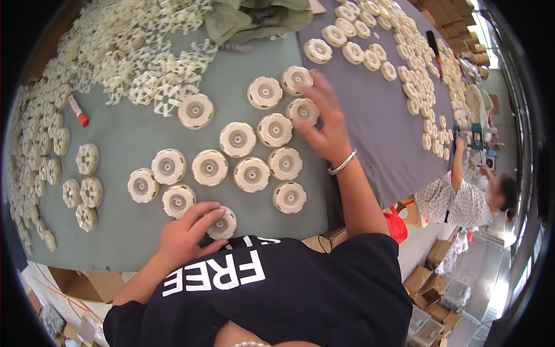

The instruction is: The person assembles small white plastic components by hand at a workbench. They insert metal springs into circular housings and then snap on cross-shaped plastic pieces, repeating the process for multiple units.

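Nearest: left hand (186, 235), fingers curled loosely over a cream round plastic wheel disc (222, 224) at the near edge of the grey-green bench (115, 139); touching it, not lifted.
Right hand (324, 124): open, fingers spread flat, blurred; fingertips on the disc cluster at upper right (303, 110); grips nothing that I can tell.
Laid out: about fourteen matching discs flat in loose rows between the hands.
Progress (judgement): partly done; discs grouped but rows uneven.
Left: large heap of cream spoked plastic inserts (144, 52) far left, untouched; small spoked wheels (87, 159) along the left edge.
Other: red-capped marker (77, 110); another person (462, 199) at right.
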A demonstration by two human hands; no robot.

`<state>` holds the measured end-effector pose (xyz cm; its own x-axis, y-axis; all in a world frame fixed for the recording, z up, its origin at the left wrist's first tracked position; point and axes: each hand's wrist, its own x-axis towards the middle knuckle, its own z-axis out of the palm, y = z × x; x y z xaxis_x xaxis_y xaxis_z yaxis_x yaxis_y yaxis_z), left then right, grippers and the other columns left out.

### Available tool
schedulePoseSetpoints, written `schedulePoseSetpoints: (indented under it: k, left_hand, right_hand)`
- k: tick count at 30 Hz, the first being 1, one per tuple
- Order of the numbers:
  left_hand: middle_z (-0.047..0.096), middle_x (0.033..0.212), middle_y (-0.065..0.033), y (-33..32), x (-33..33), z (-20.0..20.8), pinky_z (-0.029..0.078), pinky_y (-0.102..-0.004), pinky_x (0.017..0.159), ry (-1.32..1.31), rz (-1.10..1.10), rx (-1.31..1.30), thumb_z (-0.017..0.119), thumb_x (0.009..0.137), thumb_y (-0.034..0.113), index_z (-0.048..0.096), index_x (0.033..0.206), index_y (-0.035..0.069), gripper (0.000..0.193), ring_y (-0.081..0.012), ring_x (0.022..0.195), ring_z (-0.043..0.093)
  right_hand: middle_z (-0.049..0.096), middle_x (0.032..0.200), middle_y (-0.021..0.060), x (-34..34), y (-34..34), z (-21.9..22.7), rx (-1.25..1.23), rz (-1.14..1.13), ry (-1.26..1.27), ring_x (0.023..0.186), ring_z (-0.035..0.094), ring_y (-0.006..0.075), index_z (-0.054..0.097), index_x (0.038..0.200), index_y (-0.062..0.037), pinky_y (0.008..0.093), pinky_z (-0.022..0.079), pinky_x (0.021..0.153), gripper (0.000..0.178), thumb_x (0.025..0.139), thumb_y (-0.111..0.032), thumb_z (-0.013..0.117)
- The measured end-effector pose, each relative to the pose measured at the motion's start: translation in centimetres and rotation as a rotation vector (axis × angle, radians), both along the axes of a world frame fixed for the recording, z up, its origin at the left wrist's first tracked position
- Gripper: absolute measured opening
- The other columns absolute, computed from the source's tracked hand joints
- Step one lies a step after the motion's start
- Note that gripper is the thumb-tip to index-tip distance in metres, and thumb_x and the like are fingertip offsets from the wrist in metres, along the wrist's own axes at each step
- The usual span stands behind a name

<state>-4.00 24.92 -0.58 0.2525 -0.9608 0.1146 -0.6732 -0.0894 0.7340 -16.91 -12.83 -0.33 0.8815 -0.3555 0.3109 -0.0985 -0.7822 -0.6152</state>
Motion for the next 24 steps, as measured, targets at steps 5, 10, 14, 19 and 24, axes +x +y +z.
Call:
schedulePoseSetpoints:
  k: [5,10,14,19,24]
  left_hand:
    - [0.068,0.134,-0.0047,0.2,0.1,0.5,0.063,-0.0338,0.075,0.061,-0.019,0.066,0.093,0.075,0.025,0.068,0.135,0.016,0.066,-0.0226,0.104,0.075]
    - [0.066,0.139,-0.0029,0.8,0.2,0.1,0.062,-0.0321,0.069,0.066,-0.039,0.073,0.090,0.078,0.024,0.067,0.136,0.017,0.063,-0.0187,0.095,0.075]
    - [0.061,0.146,-0.0017,0.9,0.1,0.2,0.061,-0.0308,0.064,0.026,-0.015,0.036,0.085,0.082,0.025,0.063,0.139,0.018,0.061,-0.0170,0.090,0.076]
    - [0.065,0.142,-0.0034,1.0,0.0,0.1,0.061,-0.0319,0.063,-0.014,0.034,-0.179,0.082,0.088,0.021,0.068,0.133,0.016,0.048,-0.0179,0.091,0.076]
    - [0.073,0.121,-0.0041,0.5,1.6,-0.1,0.058,-0.0305,0.064,0.098,0.278,-0.455,0.079,0.092,0.018,0.073,0.125,0.011,0.035,-0.0172,0.080,0.073]
  right_hand:
    - [0.055,0.156,0.0219,2.2,-3.3,-1.1,-0.075,-0.103,0.110,0.148,0.046,0.0427,0.064,0.142,-0.0034,0.0501,0.032,0.124,0.052,0.101,-0.036,0.069]
    - [0.075,0.122,0.0109,8.1,-1.0,2.6,-0.266,-0.113,0.033,0.119,0.065,0.0328,0.077,0.114,-0.0049,0.0443,0.048,0.105,0.028,0.094,-0.023,0.077]
    - [0.074,0.116,0.0095,16.2,2.9,3.4,0.015,0.165,0.187,0.106,0.070,0.0310,0.078,0.111,-0.0106,0.0429,0.055,0.091,0.022,0.089,-0.011,0.074]
    - [0.076,0.118,0.0116,23.9,2.3,1.0,-0.385,0.259,0.174,0.103,0.072,0.0369,0.078,0.115,-0.0117,0.0461,0.055,0.092,0.027,0.091,-0.014,0.068]
    - [0.077,0.105,0.0175,22.8,0.8,4.5,-0.280,0.185,0.148,0.092,0.073,0.0388,0.079,0.114,-0.0100,0.0477,0.057,0.086,0.028,0.091,-0.023,0.070]
